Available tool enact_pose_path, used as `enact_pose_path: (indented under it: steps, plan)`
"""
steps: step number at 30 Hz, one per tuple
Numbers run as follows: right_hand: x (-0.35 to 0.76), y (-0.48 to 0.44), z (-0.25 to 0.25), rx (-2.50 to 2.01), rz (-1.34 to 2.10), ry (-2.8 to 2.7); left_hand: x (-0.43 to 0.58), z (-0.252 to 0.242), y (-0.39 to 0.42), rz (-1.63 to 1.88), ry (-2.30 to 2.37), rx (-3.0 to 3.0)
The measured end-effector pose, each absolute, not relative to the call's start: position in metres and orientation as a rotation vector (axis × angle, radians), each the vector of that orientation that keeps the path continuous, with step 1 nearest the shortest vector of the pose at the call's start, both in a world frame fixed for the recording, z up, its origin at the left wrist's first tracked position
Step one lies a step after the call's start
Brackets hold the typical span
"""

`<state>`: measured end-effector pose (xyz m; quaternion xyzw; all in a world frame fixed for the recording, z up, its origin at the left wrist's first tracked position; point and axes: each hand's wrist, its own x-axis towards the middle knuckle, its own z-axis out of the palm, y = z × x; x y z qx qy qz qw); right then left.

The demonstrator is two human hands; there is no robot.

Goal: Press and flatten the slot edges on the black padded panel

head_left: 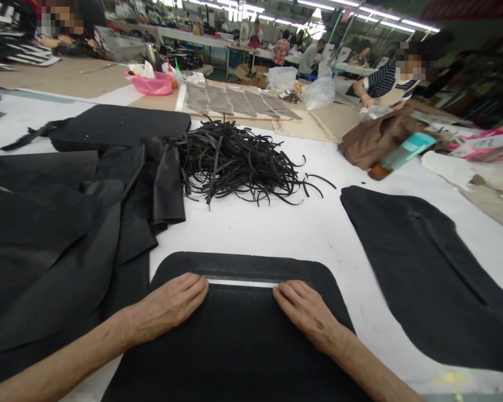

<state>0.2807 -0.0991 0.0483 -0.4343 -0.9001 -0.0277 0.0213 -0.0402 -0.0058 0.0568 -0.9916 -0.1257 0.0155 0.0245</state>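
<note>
A black rounded fabric panel (243,340) lies on the white table right in front of me. A narrow white strip (241,283) runs across it near its far edge. My left hand (167,307) lies flat on the panel, fingertips touching the strip's left end. My right hand (305,312) lies flat too, its fingertips at the strip's right end. Both hands have their fingers stretched out and hold nothing.
A heap of thin black strips (238,162) sits beyond the panel. Stacked black fabric (58,234) covers the left side, and another black panel (431,273) lies at the right. A teal bottle (402,153), brown cloth (373,139) and pink bowl (151,84) stand farther off. Other people work at the back tables.
</note>
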Motion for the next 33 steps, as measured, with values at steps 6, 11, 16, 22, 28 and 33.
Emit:
enact_pose_path:
  steps: [6,11,16,22,28,33]
  plan:
    - [0.302,-0.109,0.054,-1.415,-0.135,-2.815,-0.044,0.047,-0.008,-0.063,-0.393,-2.98]
    - [0.315,-0.122,0.054,-1.505,-0.232,-2.744,-0.047,0.04,-0.009,-0.137,-0.414,-2.975]
    - [0.318,-0.135,0.046,-1.812,-0.147,-2.499,-0.05,0.039,-0.008,-0.169,-0.461,-3.019]
    - [0.31,-0.128,0.046,-1.849,-0.171,-2.465,-0.053,0.031,-0.006,-0.184,-0.545,-2.973]
    - [0.311,-0.125,0.046,-1.867,-0.13,-2.531,-0.053,0.032,-0.007,-0.2,-0.572,-2.96]
    - [0.312,-0.124,0.044,-1.845,-0.124,-2.49,-0.049,0.043,-0.008,-0.212,-0.648,-2.98]
